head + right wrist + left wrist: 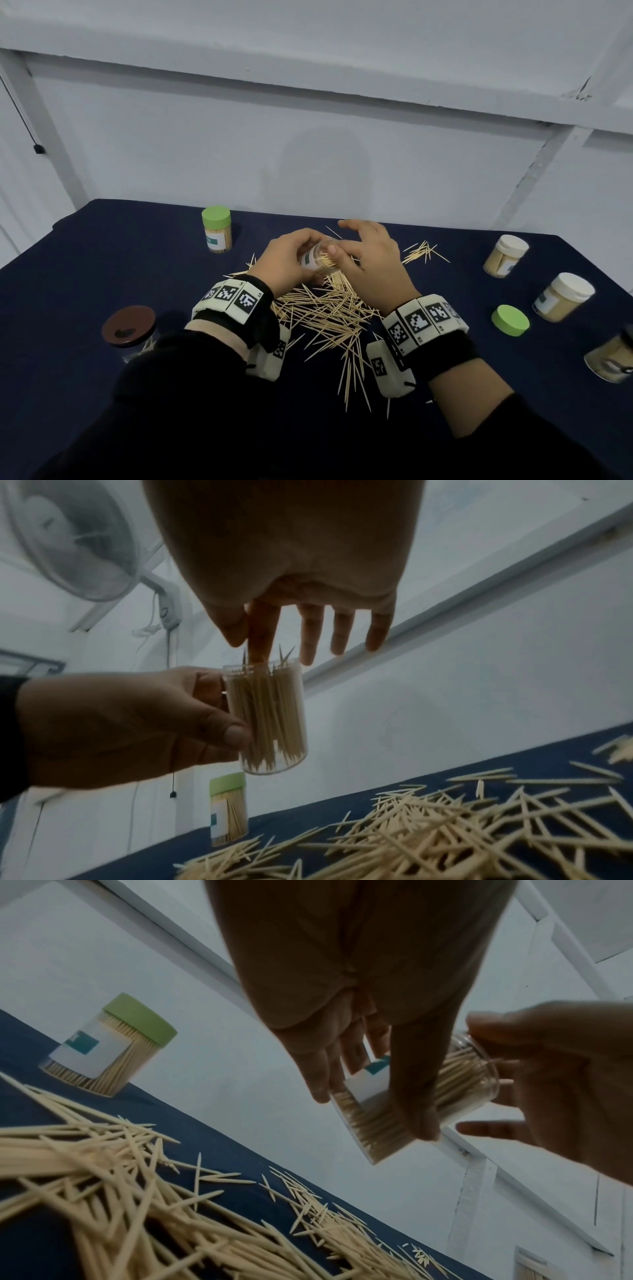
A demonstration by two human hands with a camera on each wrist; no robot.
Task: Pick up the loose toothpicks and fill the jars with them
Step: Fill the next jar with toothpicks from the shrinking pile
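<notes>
The left hand (287, 260) grips an open clear jar (267, 718) of toothpicks, lifted above the loose toothpicks (329, 315) piled mid-surface. The right hand (373, 263) hovers at its mouth, fingers relaxed and spread, index fingertip dipping in; a green-lidded jar (216, 229) stands at eleven o'clock.

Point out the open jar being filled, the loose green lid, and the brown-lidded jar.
open jar (270, 718), right wrist view, on its clear wall over the toothpicks.
loose green lid (510, 320), head view, on its flat top.
brown-lidded jar (128, 324), head view, on the brown lid.
</notes>
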